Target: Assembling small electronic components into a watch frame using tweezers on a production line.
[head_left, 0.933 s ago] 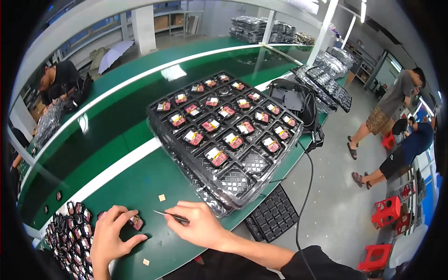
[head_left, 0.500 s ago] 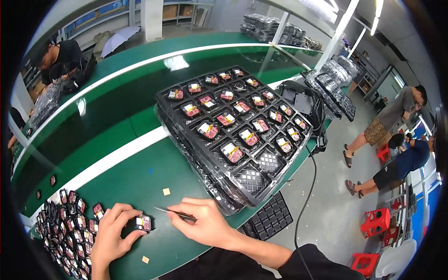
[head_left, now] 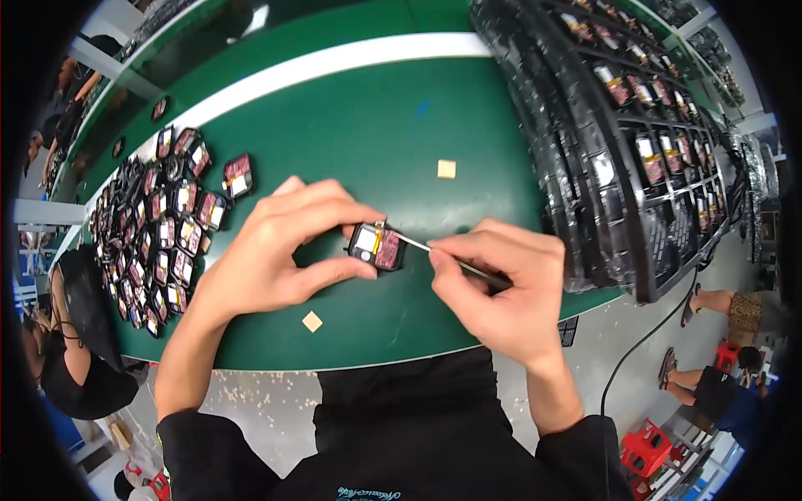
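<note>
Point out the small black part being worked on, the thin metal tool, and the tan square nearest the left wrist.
Small black part (head_left: 376, 245), head view, its top face.
Thin metal tool (head_left: 413, 242), head view, bare shaft.
Tan square (head_left: 312, 321), head view, its centre.

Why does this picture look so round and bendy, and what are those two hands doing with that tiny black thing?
The camera sits on a person's head and looks down, and its wide lens bends straight edges. The left hand pinches a small black part. The right hand holds thin tweezers, their tip at that part. Below is a green table. At the left lies a pile of similar parts; at the right stand stacked black trays holding more. Two small tan squares lie loose.
</note>
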Available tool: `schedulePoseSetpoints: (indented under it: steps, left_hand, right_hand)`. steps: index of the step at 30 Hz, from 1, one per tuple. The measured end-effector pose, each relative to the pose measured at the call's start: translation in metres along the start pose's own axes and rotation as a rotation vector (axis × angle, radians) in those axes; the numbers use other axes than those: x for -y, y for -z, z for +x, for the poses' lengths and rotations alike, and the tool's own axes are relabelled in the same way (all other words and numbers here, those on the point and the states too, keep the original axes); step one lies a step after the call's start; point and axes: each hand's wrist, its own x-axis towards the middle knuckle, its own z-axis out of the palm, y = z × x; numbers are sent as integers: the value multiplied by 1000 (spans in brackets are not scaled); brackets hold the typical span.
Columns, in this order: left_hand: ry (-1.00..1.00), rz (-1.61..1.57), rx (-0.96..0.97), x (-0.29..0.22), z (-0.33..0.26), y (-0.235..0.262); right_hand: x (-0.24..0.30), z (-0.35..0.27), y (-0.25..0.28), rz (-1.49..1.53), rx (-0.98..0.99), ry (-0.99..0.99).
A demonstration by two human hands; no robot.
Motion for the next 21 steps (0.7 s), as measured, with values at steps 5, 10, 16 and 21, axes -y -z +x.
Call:
schedulePoseSetpoints:
  steps: [5,10,16,21]
  left_hand:
    - [-9,-20,3,5,1,-4]
    - [-42,2,-1,8,2,-1]
    - [50,-5,3,5,1,-1]
    - [20,-8,-22,7,2,-2]
  right_hand:
    - [-4,1,-6,-34,14,24]
    - [-4,3,-10,-80,3,35]
    - [-4,3,-3,-124,26,90]
    - [-10,2,-8,-232,-21,221]
